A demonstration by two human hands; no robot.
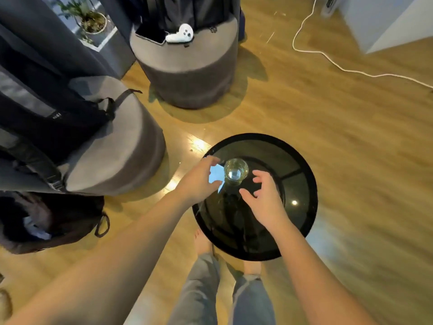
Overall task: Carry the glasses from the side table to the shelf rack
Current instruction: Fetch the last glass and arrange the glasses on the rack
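Between both open hands' grip, upright glass [236, 171].

one glass on a side table, hands to either side

the glass [236, 171] stands on the side table [302, 160], toward its far left; the left hand [201, 178] is just left of it, the right hand [264, 198] just right and nearer; two stools stand beyond to the left, the far stool [187, 71] bearing a controller [180, 34], the near stool [121, 146] a backpack [46, 109]; a cable [328, 59] lies on the floor at far right

Clear glass tumbler [236, 171], glossy black glass side table [304, 184], wood floor [328, 113]
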